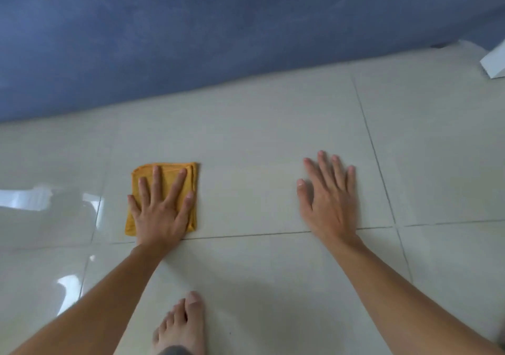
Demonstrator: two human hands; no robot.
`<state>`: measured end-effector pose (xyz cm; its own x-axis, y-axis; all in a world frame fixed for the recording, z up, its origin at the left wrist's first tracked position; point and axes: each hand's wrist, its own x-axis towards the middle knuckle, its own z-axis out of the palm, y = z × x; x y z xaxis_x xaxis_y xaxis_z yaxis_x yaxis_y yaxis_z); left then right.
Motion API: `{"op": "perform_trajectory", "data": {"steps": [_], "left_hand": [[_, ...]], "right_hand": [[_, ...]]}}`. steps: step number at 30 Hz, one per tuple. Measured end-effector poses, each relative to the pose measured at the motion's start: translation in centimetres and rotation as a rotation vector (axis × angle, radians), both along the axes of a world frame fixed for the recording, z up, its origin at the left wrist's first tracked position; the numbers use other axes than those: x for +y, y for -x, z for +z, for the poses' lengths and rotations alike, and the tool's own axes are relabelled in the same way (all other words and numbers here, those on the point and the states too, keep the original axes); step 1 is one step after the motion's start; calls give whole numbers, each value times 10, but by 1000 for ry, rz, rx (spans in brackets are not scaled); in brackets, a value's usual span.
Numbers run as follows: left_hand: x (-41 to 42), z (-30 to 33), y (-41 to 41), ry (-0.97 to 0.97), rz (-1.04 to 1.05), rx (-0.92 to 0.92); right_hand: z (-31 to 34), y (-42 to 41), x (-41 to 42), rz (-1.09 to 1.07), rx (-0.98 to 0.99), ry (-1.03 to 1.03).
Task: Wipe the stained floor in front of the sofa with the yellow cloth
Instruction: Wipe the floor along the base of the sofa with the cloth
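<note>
One folded yellow cloth (161,198) lies on the tiled floor (259,163), on the near side of the one blue sofa (191,40). Two hands are flat on the floor: the left hand (161,212) on the cloth, the right hand (328,198) on bare tile to the cloth's right. One bare foot (180,324) shows nearer than the cloth, and one white object (494,64) sits at the sofa's right end.
</note>
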<state>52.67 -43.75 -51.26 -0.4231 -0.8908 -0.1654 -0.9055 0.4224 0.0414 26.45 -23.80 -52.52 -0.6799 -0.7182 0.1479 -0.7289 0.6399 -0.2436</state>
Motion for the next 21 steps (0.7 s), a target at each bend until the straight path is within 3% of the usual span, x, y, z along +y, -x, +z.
{"op": "perform_trajectory", "data": {"steps": [4,10,21], "left_hand": [[-37,3,-57,-21,203,9],[-29,-1,-35,-20,222,10],[120,3,135,-40,-236,126]], "right_hand": [[-1,-3,-2,-16,43,-14],[0,-2,-3,-12,-6,-23],[22,14,17,-37,-110,83]]}}
